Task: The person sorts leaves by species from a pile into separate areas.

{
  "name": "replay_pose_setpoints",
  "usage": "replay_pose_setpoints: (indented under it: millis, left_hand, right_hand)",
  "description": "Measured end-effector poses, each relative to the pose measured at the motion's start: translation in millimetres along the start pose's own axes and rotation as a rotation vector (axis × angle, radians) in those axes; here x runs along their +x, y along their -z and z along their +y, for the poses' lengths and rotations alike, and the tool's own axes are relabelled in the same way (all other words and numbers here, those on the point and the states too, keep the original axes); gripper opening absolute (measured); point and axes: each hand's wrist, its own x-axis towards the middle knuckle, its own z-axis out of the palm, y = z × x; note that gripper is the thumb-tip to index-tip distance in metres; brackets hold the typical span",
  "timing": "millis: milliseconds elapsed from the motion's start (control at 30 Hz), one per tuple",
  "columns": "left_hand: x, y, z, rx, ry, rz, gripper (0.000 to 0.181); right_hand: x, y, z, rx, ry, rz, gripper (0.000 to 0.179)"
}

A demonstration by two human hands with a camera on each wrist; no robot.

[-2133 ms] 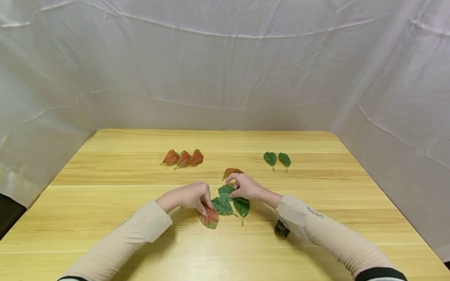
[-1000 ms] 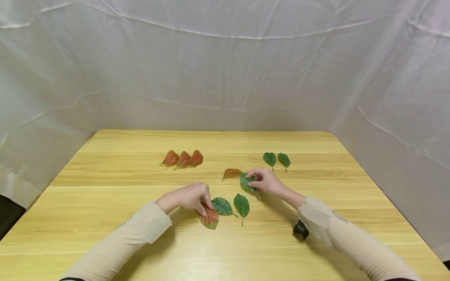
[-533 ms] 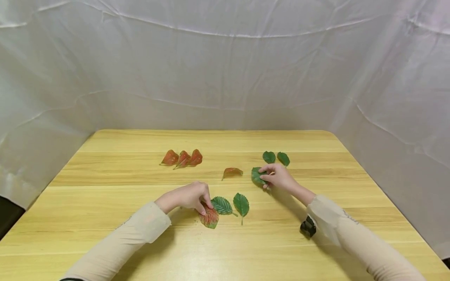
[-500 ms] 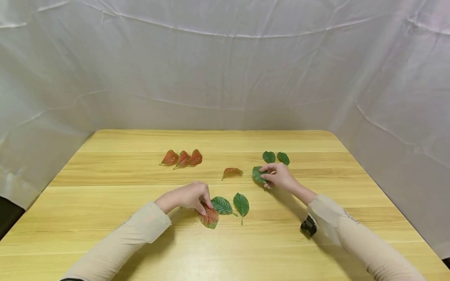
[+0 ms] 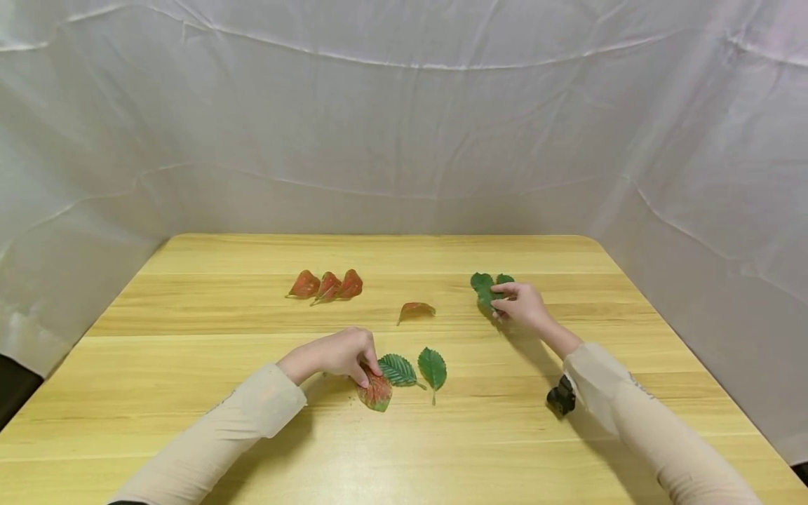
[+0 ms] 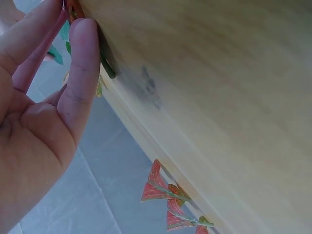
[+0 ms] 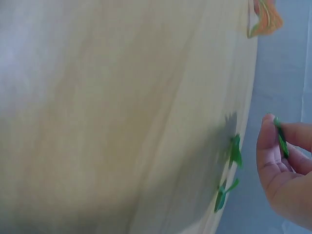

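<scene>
My right hand [image 5: 525, 307] pinches a green leaf [image 7: 282, 140] between thumb and fingers, held above the table at the back right. In the head view that leaf overlaps two green leaves [image 5: 481, 280] lying behind it. My left hand [image 5: 341, 352] pinches a red leaf with a green edge [image 5: 377, 395] near the middle of the table; its stem [image 6: 108, 67] shows below the thumb in the left wrist view. Just right of it lie a ribbed green leaf [image 5: 399, 370] and another green leaf [image 5: 432, 367].
Three red leaves [image 5: 328, 286] lie in an overlapping row at the back left. A single curled red leaf [image 5: 416, 309] rests mid-table. Pale sheeting [image 5: 404, 140] hangs behind and beside the wooden table [image 5: 252, 407]. A black device [image 5: 560, 398] sits under my right wrist.
My right hand has picked a green leaf from the middle cluster and carried it back and right to the two green leaves. The left hand has stayed put, holding its red leaf.
</scene>
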Motion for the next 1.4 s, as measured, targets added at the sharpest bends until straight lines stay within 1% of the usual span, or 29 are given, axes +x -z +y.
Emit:
replay_pose_setpoints:
  millis: [133, 200, 300, 500, 633, 733, 833, 967, 1067, 1233, 1333, 1400]
  left_hand:
    - [0.0, -0.4, 0.1, -0.009, 0.006, 0.000, 0.019]
    - [0.2, -0.5, -0.3, -0.013, 0.005, 0.000, 0.019]
    - [0.4, -0.5, -0.5, -0.018, 0.003, -0.001, 0.019]
    - [0.8, 0.0, 0.2, -0.009, 0.007, -0.005, 0.020]
    - [1.1, 0.2, 0.8, -0.002, 0.011, -0.007, 0.019]
    - [0.8, 0.0, 1.6, -0.015, 0.018, -0.009, 0.019]
    - [0.4, -0.2, 1.8, -0.030, 0.023, -0.010, 0.019]
    - [-0.1, -0.2, 1.8, -0.030, 0.021, -0.007, 0.019]
    - [-0.4, 0.0, 2.3, -0.034, 0.021, -0.004, 0.019]
    - [0.3, 0.0, 2.0, -0.030, 0.023, -0.004, 0.019]
    - [1.1, -0.1, 1.5, -0.008, 0.002, 0.000, 0.019]
    - [1.4, -0.1, 1.2, 0.000, -0.001, 0.000, 0.019]
  right_hand:
    - [4.5, 7.4, 5.4, -0.026, -0.030, 0.037, 0.036]
    - [6.5, 10.9, 7.6, -0.036, -0.033, 0.055, 0.036]
    - [9.5, 15.9, 10.9, -0.036, -0.017, 0.075, 0.036]
    - [14.3, 23.7, 17.2, 0.054, -0.010, 0.141, 0.029]
    - [17.5, 28.9, 22.7, 0.085, -0.029, 0.187, 0.028]
    - [20.0, 33.1, 23.8, 0.101, -0.060, 0.217, 0.028]
    - [21.9, 36.3, 23.8, 0.077, -0.087, 0.235, 0.029]
    - [23.5, 38.7, 26.1, -0.037, -0.088, 0.261, 0.033]
    - [24.3, 40.2, 28.6, -0.075, -0.091, 0.271, 0.036]
    - [25.5, 43.4, 31.5, -0.056, -0.124, 0.258, 0.038]
    - [27.4, 45.8, 34.7, -0.084, -0.138, 0.259, 0.037]
    - [28.8, 47.5, 37.4, -0.092, -0.151, 0.257, 0.036]
